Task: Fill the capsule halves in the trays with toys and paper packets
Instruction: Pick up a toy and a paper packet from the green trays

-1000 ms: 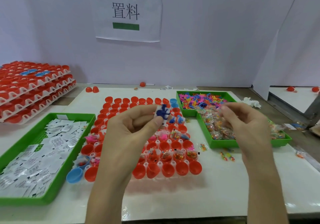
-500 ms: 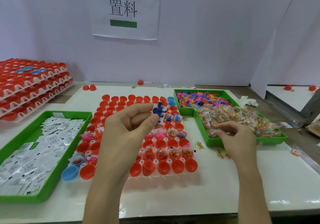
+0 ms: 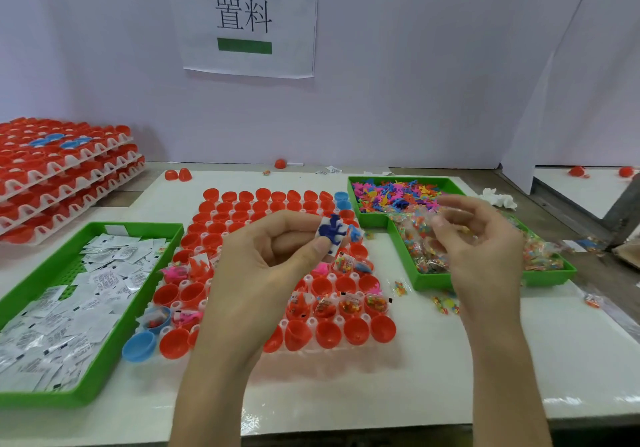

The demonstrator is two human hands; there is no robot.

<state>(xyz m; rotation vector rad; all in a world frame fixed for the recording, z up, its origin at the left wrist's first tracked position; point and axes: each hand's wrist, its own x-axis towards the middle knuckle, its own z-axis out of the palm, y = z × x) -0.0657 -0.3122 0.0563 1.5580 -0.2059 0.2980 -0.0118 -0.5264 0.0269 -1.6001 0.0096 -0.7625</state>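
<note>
I see a small blue plastic toy figure (image 3: 330, 231) lying against a white paper packet (image 3: 323, 223). Both are pinched between the thumb and forefinger of the left hand (image 3: 273, 263), right at the middle of the frame. The other fingers of that hand curl into the palm, and its forearm rises from the bottom edge. The hand is held up over the white tray of red plastic capsule halves (image 3: 242, 209). Several halves in the tray's nearer rows hold bright toys and packets.

The right hand (image 3: 481, 242) is raised right of centre, apart from the left, with the toy between them and much nearer the left thumb. Its fingers (image 3: 446, 228) bend toward the thumb, but the tips are blurred. Something clear shimmers there, and I cannot tell whether they pinch it.

Behind that hand a green plastic tray of clear bead packets (image 3: 433, 282) lies in front of a green plastic tray of mixed coloured toy figures (image 3: 372, 219).

At lower left, a long green tray of loose white paper packets (image 3: 145, 227) lies beside the capsule tray. A single blue capsule half (image 3: 138, 346) sits between them.

A stack of filled capsule trays (image 3: 62, 169) fills the upper left, and a white paper sign (image 3: 247, 20) hangs on the wall at top centre.
</note>
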